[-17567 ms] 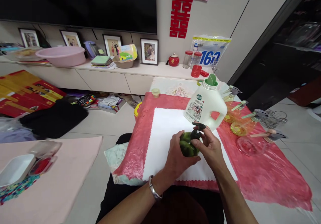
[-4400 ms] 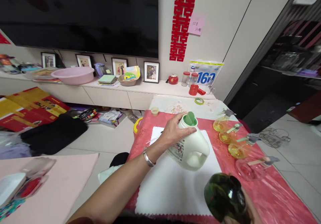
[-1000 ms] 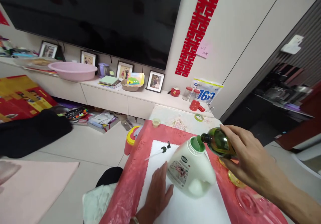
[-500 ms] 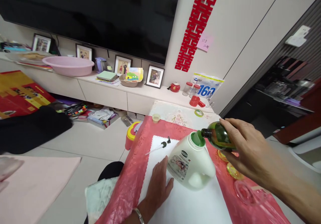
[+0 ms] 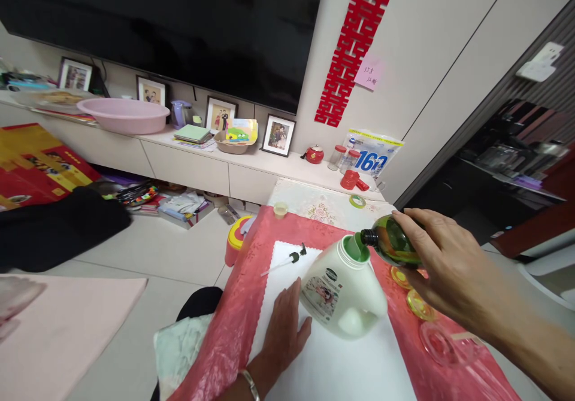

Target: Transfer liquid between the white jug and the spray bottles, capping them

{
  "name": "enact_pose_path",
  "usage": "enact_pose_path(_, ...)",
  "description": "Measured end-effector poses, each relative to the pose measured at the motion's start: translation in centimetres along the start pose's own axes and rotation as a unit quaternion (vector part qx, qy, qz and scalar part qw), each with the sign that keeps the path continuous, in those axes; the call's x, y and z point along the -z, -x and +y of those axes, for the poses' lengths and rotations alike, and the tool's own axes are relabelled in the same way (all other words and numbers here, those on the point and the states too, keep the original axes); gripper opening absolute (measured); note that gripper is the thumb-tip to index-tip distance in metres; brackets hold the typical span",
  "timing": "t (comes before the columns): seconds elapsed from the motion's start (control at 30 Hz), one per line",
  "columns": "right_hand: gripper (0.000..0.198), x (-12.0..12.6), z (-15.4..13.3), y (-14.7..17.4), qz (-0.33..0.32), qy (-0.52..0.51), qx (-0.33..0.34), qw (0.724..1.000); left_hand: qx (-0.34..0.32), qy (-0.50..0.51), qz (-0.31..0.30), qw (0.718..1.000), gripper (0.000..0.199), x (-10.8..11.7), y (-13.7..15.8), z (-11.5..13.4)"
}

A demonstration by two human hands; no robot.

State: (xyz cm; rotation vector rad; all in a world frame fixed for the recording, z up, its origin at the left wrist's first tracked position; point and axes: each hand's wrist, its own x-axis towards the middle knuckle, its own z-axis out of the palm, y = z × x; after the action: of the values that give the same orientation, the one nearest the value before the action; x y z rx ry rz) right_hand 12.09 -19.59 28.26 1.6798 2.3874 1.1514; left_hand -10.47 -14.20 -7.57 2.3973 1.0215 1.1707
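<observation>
A pale green detergent jug (image 5: 345, 296) with a label on its front stands uncapped on a white scalloped mat (image 5: 336, 368). My right hand (image 5: 433, 254) is wrapped round a dark green bottle (image 5: 393, 242), tipped to the left. The bottle's black-threaded neck is at the green spout inside the jug's mouth; whether liquid runs out I cannot tell. Against or just beside the jug's left side, my left hand (image 5: 285, 329) lies with fingers stretched and thumb apart. A pump head with its tube (image 5: 293, 257) lies on the mat behind that hand.
A red cloth (image 5: 229, 341) covers the table under the mat. Yellow lids (image 5: 420, 304) and a clear pink dish (image 5: 438, 341) lie to the right. At the back are a small cup (image 5: 280, 210) and a tape roll (image 5: 357, 201). A low cabinet (image 5: 251, 182) stands beyond.
Both hands, the bottle and the jug hold nearly the same places. The whole view has shifted very slightly.
</observation>
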Motion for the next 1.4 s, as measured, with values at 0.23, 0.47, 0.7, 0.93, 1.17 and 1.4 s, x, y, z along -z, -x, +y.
enact_pose_path(0.23,0.063,0.15,0.08,-0.18,-0.001,0.02,0.009,1.0,-0.001,-0.006,-0.001,1.0,0.089,-0.16,0.14,-0.16)
enact_pose_path(0.47,0.067,0.12,0.01,-0.37,-0.004,0.031,0.01,0.999,0.004,0.001,-0.004,1.0,0.089,-0.04,0.0,0.02)
enact_pose_path(0.7,0.068,0.39,0.14,-0.49,-0.004,0.041,0.014,0.999,-0.004,-0.023,-0.002,1.0,0.087,0.24,-0.13,0.21)
enact_pose_path(0.93,0.067,0.52,0.3,-0.55,-0.008,0.051,0.02,0.998,-0.008,-0.028,0.005,1.0,0.086,0.24,-0.21,0.23)
enact_pose_path(1.17,0.069,0.73,0.4,-0.54,-0.013,0.056,0.012,0.998,-0.006,-0.022,0.0,1.0,0.087,0.2,-0.15,0.12)
enact_pose_path(1.4,0.069,0.48,0.75,-0.31,-0.014,0.055,0.017,0.998,-0.009,-0.021,0.001,1.0,0.087,0.2,-0.14,0.11)
